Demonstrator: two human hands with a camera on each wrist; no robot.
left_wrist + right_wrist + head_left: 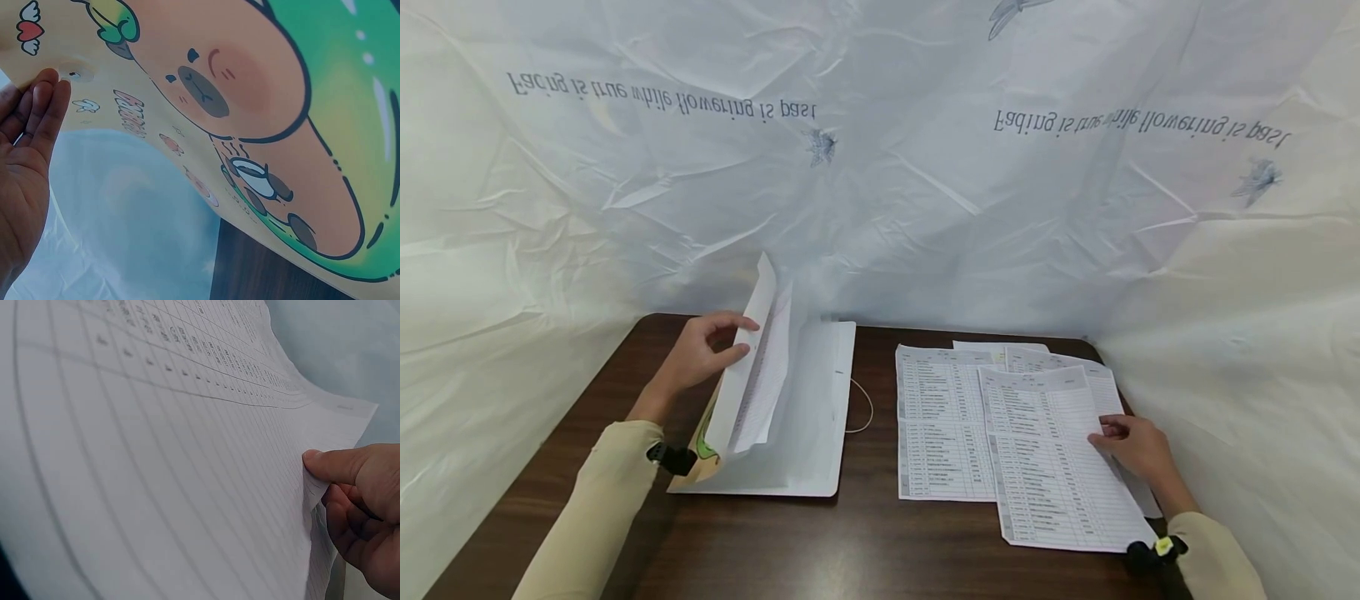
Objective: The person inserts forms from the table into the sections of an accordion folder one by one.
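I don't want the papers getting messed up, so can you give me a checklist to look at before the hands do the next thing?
1. Folder held open: ok; the left hand holds its cover up.
2. Inside paper lying flat: not ok; it tilts up beside the cover.
3. Top sheet gripped: ok; the right hand pinches its right edge.
4. Only one sheet pinched: cannot tell; the hand hides what is under its thumb.
5. Other sheets neatly stacked: not ok; they overlap unevenly.
6. Cord clear of the opening: ok; it loops out beside the folder's right edge.
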